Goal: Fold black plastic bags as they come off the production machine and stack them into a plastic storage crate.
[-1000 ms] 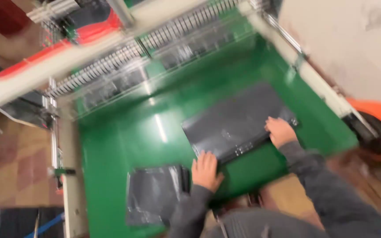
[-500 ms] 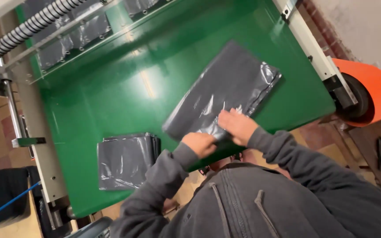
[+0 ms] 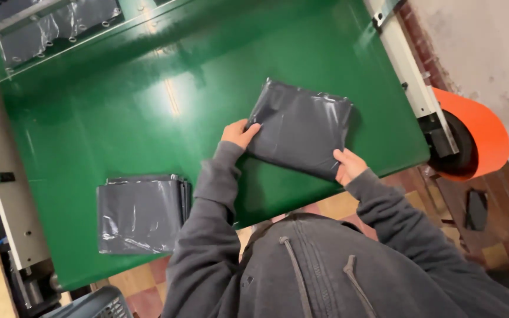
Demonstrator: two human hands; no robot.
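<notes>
A folded bundle of dark grey plastic bags [image 3: 301, 128] lies on the green machine table [image 3: 148, 94], right of centre. My left hand [image 3: 238, 133] grips its left edge. My right hand [image 3: 349, 165] holds its near right corner, thumb on top. Both arms are in dark grey sleeves. A stack of folded dark grey bags [image 3: 141, 212] lies flat near the table's front left edge, apart from both hands.
More dark plastic film [image 3: 60, 23] hangs from a rail at the table's far left. A white side rail [image 3: 405, 65] runs along the right edge, with an orange guard [image 3: 478, 138] beyond it. A basket [image 3: 92, 303] sits below front left.
The long grey sheet that lay spread out has been folded into a compact rectangle. My hands have moved apart from its middle to its left and right ends.
</notes>
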